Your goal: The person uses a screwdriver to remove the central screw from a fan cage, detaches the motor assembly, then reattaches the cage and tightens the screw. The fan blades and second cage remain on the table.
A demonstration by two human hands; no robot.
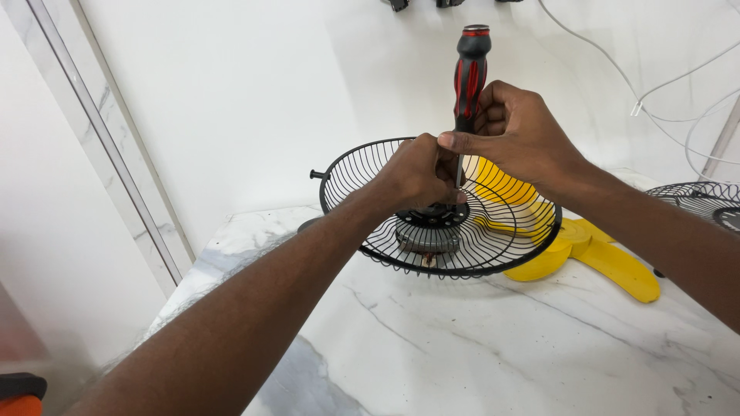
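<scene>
A black wire fan guard [362, 173] rests on the white marble table [478, 347], with a round black motor hub [428, 231] at its centre. My right hand [516, 131] grips a red and black screwdriver [470, 73] held upright, its shaft pointing down into the hub. My left hand [416, 171] reaches inside the guard, fingers closed around the shaft near the tip. A yellow fan blade [609, 262] lies under and beside the guard on the right.
A second black wire guard [705, 199] sits at the right edge of the table. White cables [671, 85] hang along the white wall behind. The table's left edge meets a marble-trimmed wall [116, 154]. An orange and black object [19, 393] shows at the bottom left.
</scene>
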